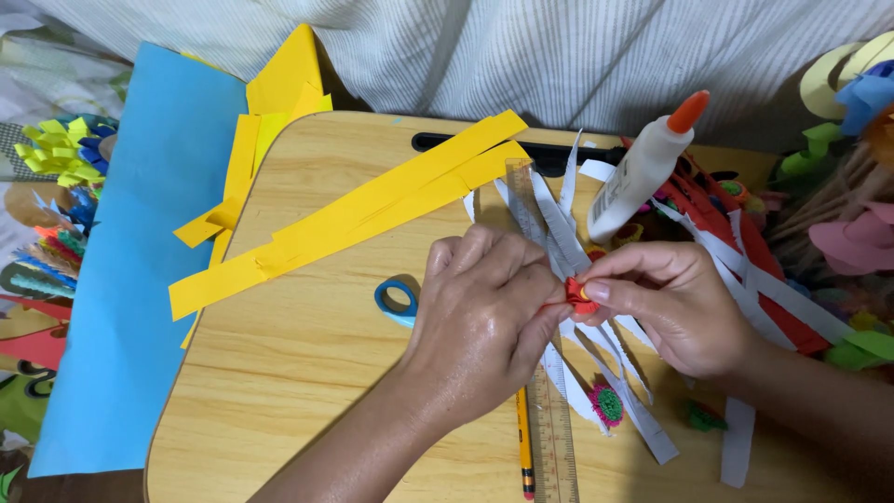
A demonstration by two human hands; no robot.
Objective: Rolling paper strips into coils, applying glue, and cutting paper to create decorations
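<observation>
Both the left hand (pixel 484 312) and right hand (pixel 672 303) pinch a small red paper roll (pixel 577 295) just above the clear ruler (pixel 551 410).

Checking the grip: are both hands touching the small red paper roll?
Touching. The head view shows left hand and right hand fingertips pinching the red paper roll.

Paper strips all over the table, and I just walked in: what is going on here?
A person is doing paper craft on a wooden table. Both hands meet over a small red and yellow paper roll: the left hand and the right hand pinch it between fingertips. Around them lie yellow paper strips, white paper strips, a glue bottle, a ruler, a pencil and blue-handled scissors.
</observation>
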